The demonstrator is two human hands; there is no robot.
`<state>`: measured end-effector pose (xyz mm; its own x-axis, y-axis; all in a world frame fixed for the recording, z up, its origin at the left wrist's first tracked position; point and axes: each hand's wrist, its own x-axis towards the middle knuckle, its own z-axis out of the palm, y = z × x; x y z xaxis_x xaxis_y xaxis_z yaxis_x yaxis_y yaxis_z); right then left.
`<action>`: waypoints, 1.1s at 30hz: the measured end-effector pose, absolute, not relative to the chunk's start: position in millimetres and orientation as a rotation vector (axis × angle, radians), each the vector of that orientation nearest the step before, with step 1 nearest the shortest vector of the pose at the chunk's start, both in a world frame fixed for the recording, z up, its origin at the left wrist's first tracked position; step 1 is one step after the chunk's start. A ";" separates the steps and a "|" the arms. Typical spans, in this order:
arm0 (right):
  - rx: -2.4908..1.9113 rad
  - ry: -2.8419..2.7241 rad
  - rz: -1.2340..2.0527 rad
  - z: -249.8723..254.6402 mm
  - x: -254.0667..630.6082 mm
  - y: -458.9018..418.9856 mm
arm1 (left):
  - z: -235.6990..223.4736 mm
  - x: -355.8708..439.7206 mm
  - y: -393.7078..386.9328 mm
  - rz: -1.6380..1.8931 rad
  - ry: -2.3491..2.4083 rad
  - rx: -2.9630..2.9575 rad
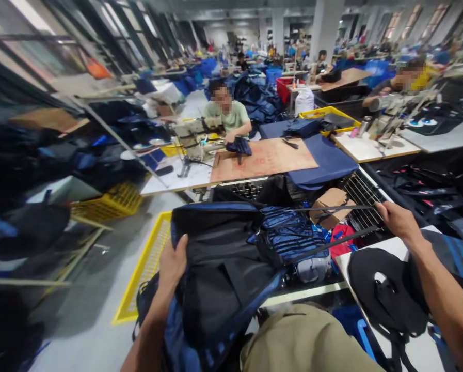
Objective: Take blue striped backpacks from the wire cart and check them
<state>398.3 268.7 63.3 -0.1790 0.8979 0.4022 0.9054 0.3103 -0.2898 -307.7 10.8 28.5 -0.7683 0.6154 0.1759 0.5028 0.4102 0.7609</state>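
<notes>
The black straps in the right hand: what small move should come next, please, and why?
Probably, ease the right hand toward the bag: the black straps run nearly straight from the bag to that hand, apparently taut, while the left hand grips the bag's opposite side.

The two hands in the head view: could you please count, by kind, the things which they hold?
Blue-and-black bag, in the left hand: 1
Black strap lengths, running to the right hand: 2
Total: 3
</notes>
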 end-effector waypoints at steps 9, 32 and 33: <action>-1.791 -2.041 0.147 6.6 375.8 284.9 | 8.2 -245.4 12.5 1.566 2.326 0.837; -1.028 -2.009 1.416 81.0 81.3 132.5 | -73.5 27.8 3.4 0.919 1.930 2.007; -1.065 -2.106 1.365 79.1 87.3 124.3 | -73.3 29.5 3.2 0.909 1.896 1.998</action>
